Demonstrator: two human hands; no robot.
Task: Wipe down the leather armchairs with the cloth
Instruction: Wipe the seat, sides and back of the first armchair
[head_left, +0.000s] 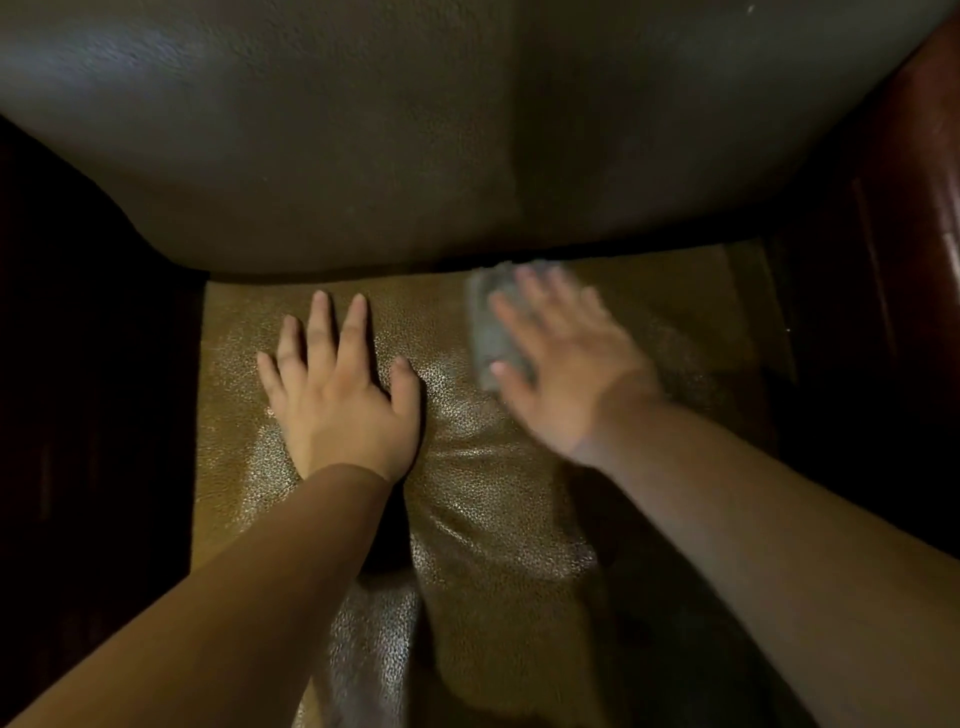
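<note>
Head view looks down into a leather armchair, seat cushion (483, 499) tan and pebbled, shiny in the middle, backrest (415, 130) grey-brown and smooth filling the top of the frame. Dark armrests at both sides, the right armrest (914, 171) showing reddish-brown glossy leather, the left one too dark to make out. Left hand (340, 395) lies flat on the seat cushion, left of centre toward the back edge, fingers straight and spread, palm down, grasping nothing, just pressing on the leather. Right hand (558, 364) is motion-blurred, also palm down with fingers stretched out, lying on top of the cloth (493, 327) and pressing it to the cushion, not curled round it. Cloth is grey, folded or bunched into a narrow strip, sitting on the seat cushion near the back edge, right of centre, close to the seam where cushion meets backrest; part of it sticks out left of the right hand's fingers, the rest is hidden under the palm. Thumb tip of the right hand touches the cloth's near end. Both forearms bare, coming in from the bottom corners. The two hands are apart, with bare cushion between them. No containers in view.
</note>
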